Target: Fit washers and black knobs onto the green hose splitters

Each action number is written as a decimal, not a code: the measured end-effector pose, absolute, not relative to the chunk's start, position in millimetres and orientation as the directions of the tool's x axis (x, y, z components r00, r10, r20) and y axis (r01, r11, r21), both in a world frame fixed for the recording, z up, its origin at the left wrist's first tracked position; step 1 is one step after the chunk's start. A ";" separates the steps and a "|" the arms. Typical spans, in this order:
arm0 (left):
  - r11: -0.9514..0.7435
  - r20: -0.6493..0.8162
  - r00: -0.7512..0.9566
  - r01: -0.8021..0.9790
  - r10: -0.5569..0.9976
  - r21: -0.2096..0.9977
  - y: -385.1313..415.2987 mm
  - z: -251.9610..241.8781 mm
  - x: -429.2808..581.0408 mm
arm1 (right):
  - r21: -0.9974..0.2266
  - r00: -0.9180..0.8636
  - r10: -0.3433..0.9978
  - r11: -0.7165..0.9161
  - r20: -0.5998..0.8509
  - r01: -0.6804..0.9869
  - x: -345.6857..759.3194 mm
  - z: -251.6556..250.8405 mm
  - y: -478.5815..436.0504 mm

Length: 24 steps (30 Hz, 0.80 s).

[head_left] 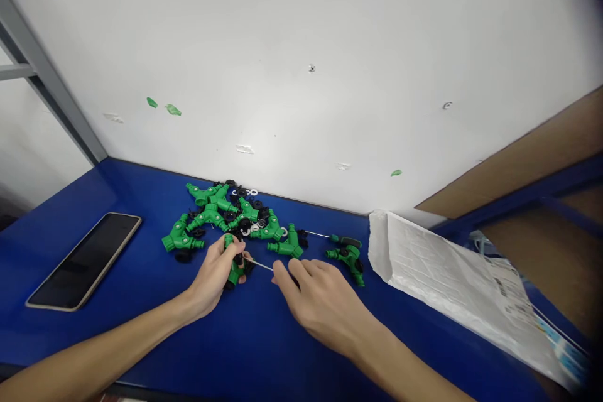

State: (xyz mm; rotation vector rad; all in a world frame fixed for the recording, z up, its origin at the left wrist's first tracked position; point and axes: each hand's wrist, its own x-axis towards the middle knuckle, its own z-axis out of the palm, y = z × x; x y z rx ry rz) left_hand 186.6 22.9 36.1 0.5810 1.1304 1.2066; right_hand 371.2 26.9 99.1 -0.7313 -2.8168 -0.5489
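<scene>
My left hand (pixel 214 273) is shut on a green plastic Y-shaped hose connector (pixel 232 271), which stands nearly upright with black parts at its ends. My right hand (pixel 320 301) closes over a dark tool handle, mostly hidden by the fingers. Its thin metal screwdriver shaft (pixel 259 264) reaches left to the connector in my left hand. A heap of several green connectors (pixel 211 217), black fittings and white washers (pixel 247 192) lies just beyond my hands. Another screwdriver (pixel 346 240) with a green and black handle lies to the right, beside a single green connector (pixel 348 260).
A black smartphone (pixel 83 261) in a tan case lies on the blue workbench (pixel 141 339) to the left. A white plastic mailer bag (pixel 452 289) with a printed label lies at the right. A white wall rises behind the bench, with a grey metal upright at the left.
</scene>
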 end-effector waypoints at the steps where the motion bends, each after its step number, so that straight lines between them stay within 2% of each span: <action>1: 0.305 -0.354 -0.050 -0.402 0.934 0.863 22.4 35.3 186.2 | 0.239 -0.852 0.476 0.821 0.216 0.519 369.9 99.4 26.5; 3: 0.284 -0.319 -0.040 -0.357 0.947 0.890 21.8 33.9 185.0 | -0.006 -0.794 0.597 0.799 0.113 0.601 366.9 101.5 27.2; 6: 0.225 -0.255 -0.061 -0.308 0.965 0.924 22.6 32.9 182.9 | -0.419 -0.630 0.776 0.563 -0.029 0.712 362.5 105.7 30.0; 7: 0.207 -0.240 -0.077 -0.298 0.968 0.932 23.3 32.6 182.4 | -0.501 -0.580 0.813 0.482 -0.051 0.719 361.5 107.2 31.0; 9: 0.194 -0.228 -0.091 -0.283 0.970 0.939 24.7 31.4 182.1 | -0.567 -0.519 0.853 0.400 -0.058 0.720 360.7 110.5 33.1; 11: 0.212 -0.241 -0.074 -0.279 0.968 0.937 25.5 29.3 182.7 | -0.542 -0.521 0.853 0.429 -0.020 0.722 361.3 114.2 35.4; 13: 0.241 -0.267 -0.059 -0.276 0.962 0.930 25.4 27.2 183.8 | -0.426 -0.590 0.806 0.551 0.047 0.718 362.5 116.7 36.7; 14: 0.255 -0.280 -0.052 -0.277 0.959 0.926 25.2 26.6 184.4 | -0.314 -0.645 0.758 0.638 0.096 0.703 362.9 117.0 36.6; 16: 0.271 -0.296 -0.048 -0.281 0.954 0.920 24.4 26.5 185.3 | -0.014 -0.775 0.606 0.789 0.180 0.614 363.2 115.5 34.3; 18: 0.274 -0.297 -0.042 -0.277 0.954 0.921 23.7 27.2 186.0 | 0.265 -0.869 0.444 0.830 0.221 0.491 362.7 112.4 30.0; 19: 0.274 -0.294 -0.037 -0.271 0.955 0.923 23.2 27.5 186.3 | 0.349 -0.895 0.386 0.826 0.223 0.443 362.4 110.9 27.9; 21: 0.271 -0.288 -0.029 -0.261 0.957 0.927 22.1 27.2 186.8 | 0.392 -0.917 0.346 0.830 0.199 0.398 361.9 109.1 25.7; 23: 0.267 -0.283 -0.028 -0.260 0.959 0.928 20.7 25.6 187.0 | 0.293 -0.895 0.413 0.846 0.166 0.445 362.1 108.8 27.3; 24: 0.263 -0.279 -0.030 -0.256 0.960 0.930 20.0 24.6 187.0 | 0.193 -0.870 0.472 0.849 0.146 0.492 362.3 108.9 29.5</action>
